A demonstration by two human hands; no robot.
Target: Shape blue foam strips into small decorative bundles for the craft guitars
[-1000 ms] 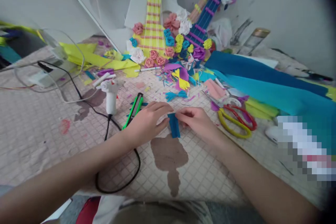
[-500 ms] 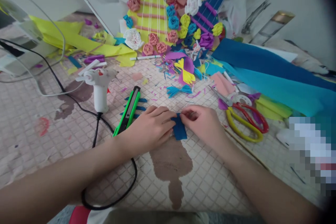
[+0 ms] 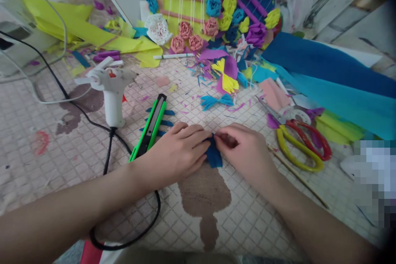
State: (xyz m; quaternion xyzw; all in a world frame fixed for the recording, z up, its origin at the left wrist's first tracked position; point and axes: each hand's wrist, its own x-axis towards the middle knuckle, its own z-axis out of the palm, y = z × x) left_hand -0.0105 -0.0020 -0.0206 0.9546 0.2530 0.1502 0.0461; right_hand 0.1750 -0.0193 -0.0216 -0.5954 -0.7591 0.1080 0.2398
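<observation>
A small piece of dark blue crepe paper (image 3: 214, 156) is pinched between my two hands near the middle of the table. My left hand (image 3: 182, 152) has its fingers closed over the paper's upper left part, hiding some of it. On the other side, my right hand (image 3: 243, 148) grips the top right edge between thumb and forefinger. Beside my left wrist lies a green box cutter (image 3: 151, 126), with narrow dark blue strips (image 3: 167, 123) under it. Beyond my hands are a light blue paper bow (image 3: 216, 101) and a yellow one (image 3: 227, 76).
A white glue gun (image 3: 113, 99) stands at left, its black cord (image 3: 159, 210) looping below my left forearm. Scissors (image 3: 305, 144) and a thin stick (image 3: 300, 177) lie right. Flower-covered paper guitars (image 3: 182, 2), paper scraps and blue crepe sheets (image 3: 328, 62) fill the back.
The view has tilted down a little, so the things at the back sit higher. Both hands keep their pinch on the blue paper, whose lower end now looks slightly narrower and slanted.
</observation>
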